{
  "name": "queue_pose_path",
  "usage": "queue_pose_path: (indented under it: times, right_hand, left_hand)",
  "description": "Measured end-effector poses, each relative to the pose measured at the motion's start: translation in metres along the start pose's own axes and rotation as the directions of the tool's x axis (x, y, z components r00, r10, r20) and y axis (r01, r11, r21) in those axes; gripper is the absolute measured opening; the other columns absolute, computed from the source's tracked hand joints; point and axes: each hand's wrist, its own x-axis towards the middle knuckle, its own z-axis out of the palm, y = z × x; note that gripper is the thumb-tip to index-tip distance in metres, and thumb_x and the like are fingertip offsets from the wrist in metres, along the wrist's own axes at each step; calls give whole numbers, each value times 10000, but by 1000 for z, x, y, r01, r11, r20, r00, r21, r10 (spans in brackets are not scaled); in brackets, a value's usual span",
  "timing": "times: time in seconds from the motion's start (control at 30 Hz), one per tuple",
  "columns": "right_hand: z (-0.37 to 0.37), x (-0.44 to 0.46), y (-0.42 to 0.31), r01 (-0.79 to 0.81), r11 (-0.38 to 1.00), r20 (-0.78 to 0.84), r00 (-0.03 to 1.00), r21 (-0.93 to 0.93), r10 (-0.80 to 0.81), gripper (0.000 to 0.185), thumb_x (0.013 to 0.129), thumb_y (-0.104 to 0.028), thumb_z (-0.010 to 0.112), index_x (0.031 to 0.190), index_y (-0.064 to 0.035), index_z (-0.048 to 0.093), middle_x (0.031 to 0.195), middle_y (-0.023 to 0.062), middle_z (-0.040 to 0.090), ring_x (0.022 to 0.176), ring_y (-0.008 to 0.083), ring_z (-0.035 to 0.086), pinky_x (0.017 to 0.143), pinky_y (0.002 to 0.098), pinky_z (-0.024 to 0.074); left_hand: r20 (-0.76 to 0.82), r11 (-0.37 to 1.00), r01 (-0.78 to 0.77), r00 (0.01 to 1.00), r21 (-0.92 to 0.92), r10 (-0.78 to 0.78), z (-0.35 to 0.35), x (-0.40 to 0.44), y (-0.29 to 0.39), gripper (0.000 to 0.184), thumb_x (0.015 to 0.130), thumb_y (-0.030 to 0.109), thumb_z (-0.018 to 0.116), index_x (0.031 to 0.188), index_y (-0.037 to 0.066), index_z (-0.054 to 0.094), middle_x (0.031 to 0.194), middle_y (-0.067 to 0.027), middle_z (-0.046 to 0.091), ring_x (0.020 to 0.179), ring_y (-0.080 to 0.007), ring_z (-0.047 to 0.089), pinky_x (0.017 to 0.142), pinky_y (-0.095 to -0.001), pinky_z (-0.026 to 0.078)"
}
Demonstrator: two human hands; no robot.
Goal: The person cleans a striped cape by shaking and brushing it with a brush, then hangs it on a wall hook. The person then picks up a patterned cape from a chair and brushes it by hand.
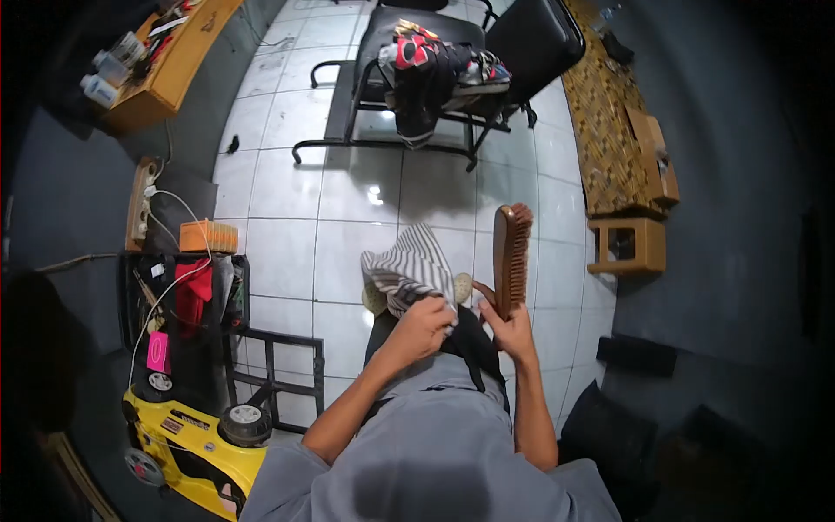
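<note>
My left hand point(424, 329) is closed on a striped grey-and-white cloth point(409, 265), which hangs out in front of my knees. In my right hand point(511, 331) is a wooden-handled brush point(504, 261), held upright with its brown bristles facing right. The fingers of my right hand wrap around the lower end of the handle. Cloth and brush are apart, with a gap of floor between them. Below both hands are my dark-clothed legs, and part of my left hand's grip is hidden by the fingers.
Ahead stands a black chair point(522, 65) with clothes point(422, 78) heaped on it. To the left are a wooden desk point(187, 61), an orange box point(209, 237), a black frame point(274, 374) and a yellow toy car point(187, 444). A brown stool point(648, 244) stands at right on the tiled floor point(357, 191).
</note>
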Motion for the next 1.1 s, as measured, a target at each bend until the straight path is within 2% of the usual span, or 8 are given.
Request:
queue_pose_path:
  times: [0.1, 0.2, 0.47, 0.6, 0.77, 0.87, 1.0, 1.1]
  right_hand:
    - [-12, 4, 6, 47, 996, 399, 914, 73, -73, 545, 828, 74, 509, 1334, 15, 315, 1368, 143, 380, 1226, 210, 423, 1015, 334, 336]
    - [-15, -6, 12, 62, 995, 458, 884, 81, -92, 400, 818, -13, 577, 1203, 20, 475, 1115, 75, 580, 1005, 129, 528, 882, 268, 418]
    - [-36, -73, 23, 179, 983, -157, 972, 29, -173, 139, 840, -59, 571, 951, 14, 614, 819, 26, 616, 755, 91, 550, 693, 246, 453]
    - [-58, -121, 44, 273, 960, -503, 839, 61, -207, 153, 851, -94, 568, 950, 12, 621, 756, 8, 586, 705, 72, 515, 634, 227, 421]
    - [-110, -193, 75, 328, 944, -740, 643, 33, -197, 179, 868, -135, 566, 940, 21, 616, 750, 22, 588, 684, 92, 524, 636, 233, 419]
    - [-140, -238, 91, 370, 891, -848, 529, 262, 29, 224, 892, -191, 553, 997, 3, 594, 691, 3, 555, 601, 68, 502, 530, 218, 392]
    - [-190, -302, 126, 395, 909, -983, 168, 135, 73, 243, 906, -214, 537, 977, 14, 582, 688, -22, 521, 576, 52, 462, 501, 212, 364]
    - [-219, -357, 146, 382, 920, -993, 39, -90, -114, 197, 922, -175, 499, 910, 11, 563, 822, 34, 534, 776, 104, 481, 730, 258, 408]
  left_hand:
    - [288, 977, -172, 936, -127, 203, -5, 4, 24, 135, 652, -57, 470, 774, -6, 494, 768, -159, 483, 699, -341, 494, 624, -402, 407]
    - [395, 966, -92, 900, -242, 185, -17, 10, 44, 140, 640, -57, 456, 770, -11, 484, 743, -170, 460, 659, -342, 488, 595, -406, 400]
    - [463, 989, -77, 877, -129, 129, 19, 19, 72, 65, 745, -11, 475, 796, -15, 514, 712, -163, 487, 658, -346, 503, 613, -389, 411]
    - [528, 978, -211, 831, 8, 175, 71, 25, 110, 126, 816, 121, 582, 804, 18, 510, 749, -130, 482, 637, -317, 501, 601, -378, 417]
    - [567, 939, -338, 763, -57, 309, 144, 17, 147, 305, 643, -43, 642, 926, 56, 586, 902, -120, 539, 832, -297, 547, 673, -347, 455]
    - [411, 837, -542, 747, -78, 523, 182, 12, 173, 355, 632, -58, 633, 963, 65, 611, 980, -110, 559, 881, -286, 556, 701, -332, 462]
    - [280, 963, -261, 922, -61, 267, 209, 7, 185, 383, 625, -139, 520, 943, 39, 638, 940, -103, 602, 773, -206, 586, 653, -257, 450]
    - [169, 942, -336, 928, -14, 333, 230, 24, 199, 255, 721, -87, 515, 915, 20, 641, 781, -81, 590, 599, -154, 516, 540, -239, 389]
